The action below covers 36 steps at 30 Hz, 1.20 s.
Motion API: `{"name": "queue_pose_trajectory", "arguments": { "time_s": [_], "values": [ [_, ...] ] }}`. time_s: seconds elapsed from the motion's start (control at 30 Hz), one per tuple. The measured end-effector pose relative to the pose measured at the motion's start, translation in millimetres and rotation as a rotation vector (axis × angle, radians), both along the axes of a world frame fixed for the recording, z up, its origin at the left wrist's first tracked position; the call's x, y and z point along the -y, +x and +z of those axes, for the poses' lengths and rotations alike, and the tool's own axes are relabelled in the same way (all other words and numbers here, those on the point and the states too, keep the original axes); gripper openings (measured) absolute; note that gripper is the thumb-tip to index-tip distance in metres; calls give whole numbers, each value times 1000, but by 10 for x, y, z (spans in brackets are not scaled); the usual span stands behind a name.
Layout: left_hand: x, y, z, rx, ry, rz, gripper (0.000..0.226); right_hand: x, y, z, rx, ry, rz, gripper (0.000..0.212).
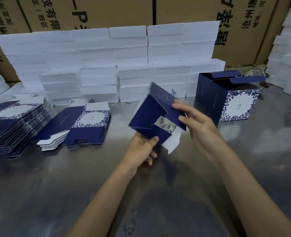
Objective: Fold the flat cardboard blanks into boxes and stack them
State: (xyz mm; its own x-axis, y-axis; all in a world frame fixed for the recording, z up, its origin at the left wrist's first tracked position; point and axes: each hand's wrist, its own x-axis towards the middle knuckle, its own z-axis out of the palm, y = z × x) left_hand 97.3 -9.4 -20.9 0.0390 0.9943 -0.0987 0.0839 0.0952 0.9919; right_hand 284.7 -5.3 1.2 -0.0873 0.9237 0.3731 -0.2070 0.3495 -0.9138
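1. Head view: both forearms reach forward over the bench (158, 194). The left hand (142, 148) sits low, thumb on top and fingers curled beneath, pinching the near lower edge of a half-folded box (146, 117).
2. The right hand (195, 123) comes in from the right, fingers extended and only loosely bent, fingertips pressing a dark blue flap of that box; it does not wrap the flap.
3. Around them: two piles of flat blanks (13, 124) lie at the bench's left edge, a finished box (226, 98) stands upright near the right edge with top flaps up, and white boxes (107, 62) are stacked along the far edge before brown cartons (184, 9).
4. The half-folded box is tilted, raised off the bench at mid-bench, between the two hands, its open bottom facing the camera.
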Motion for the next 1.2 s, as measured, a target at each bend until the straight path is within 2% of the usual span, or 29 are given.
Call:
{"name": "queue_pose_trajectory", "arguments": {
  "time_s": [0.13,0.23,0.3,0.37,0.43,0.47,0.53,0.57,0.63,0.7,0.77,1.0,1.2],
  "values": [
    [25,-42,20,75,-300,-211,17,36,-67,4,262,52,-111,40],
    [30,-167,108,-142,-407,-348,19,76,-121,18,460,26,-195,39],
    [15,-265,172,-357,-398,-304,26,105,-154,32,505,22,-209,38],
    [-22,-388,209,-541,-293,-100,31,126,-179,53,501,12,-211,36],
    [-58,-502,216,-668,-61,201,33,144,-205,65,489,0,-214,36],
    [-67,-533,227,-667,71,348,30,151,-220,66,490,-3,-214,36],
    [-39,-505,298,-472,326,498,16,167,-252,63,502,1,-201,37],
    [-25,-475,340,-382,429,482,12,175,-265,62,507,2,-192,37],
    [23,-409,387,-300,534,331,25,190,-286,62,519,0,-180,37],
    [66,-361,368,-300,576,140,36,194,-300,63,518,-3,-173,38],
    [70,-325,311,-372,635,48,38,194,-299,63,501,-10,-169,40],
    [27,-309,247,-369,656,58,29,174,-153,60,562,-42,-18,78],
    [-4,-307,223,-448,745,114,26,159,-13,116,592,-49,29,75]
  ]
}}
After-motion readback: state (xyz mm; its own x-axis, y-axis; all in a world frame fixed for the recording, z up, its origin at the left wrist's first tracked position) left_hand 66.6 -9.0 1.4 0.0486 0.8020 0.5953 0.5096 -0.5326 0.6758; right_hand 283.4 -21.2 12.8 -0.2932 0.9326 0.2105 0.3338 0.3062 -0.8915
